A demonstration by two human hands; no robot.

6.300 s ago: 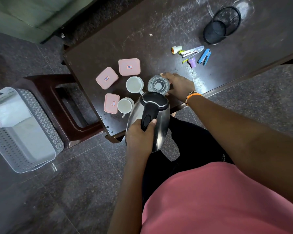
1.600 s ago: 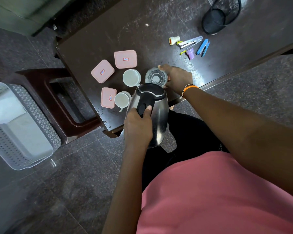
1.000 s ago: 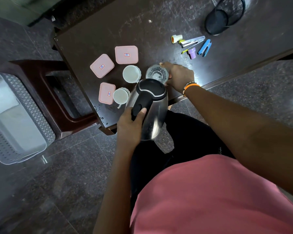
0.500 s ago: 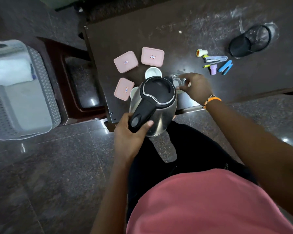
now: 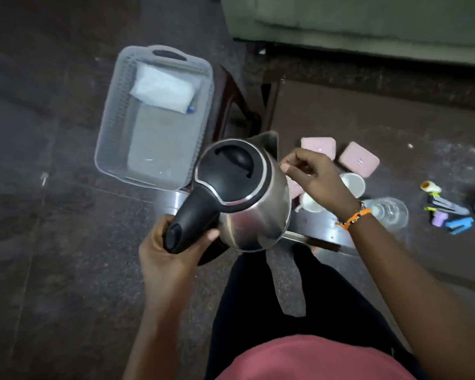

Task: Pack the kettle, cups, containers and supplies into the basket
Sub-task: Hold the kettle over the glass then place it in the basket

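Kettle (image 5: 242, 196): shiny steel body, black lid, handle.

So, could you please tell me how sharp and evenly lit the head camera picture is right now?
Head view: dim overall, with soft motion blur across the basket and the stationery; the kettle in the left hand shows bright glare on its steel; wide-angle distortion bends the table edges.

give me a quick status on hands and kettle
Left hand grip on kettle handle, kettle airborne beside basket. Right hand loose, holding nothing. Path looks clear.
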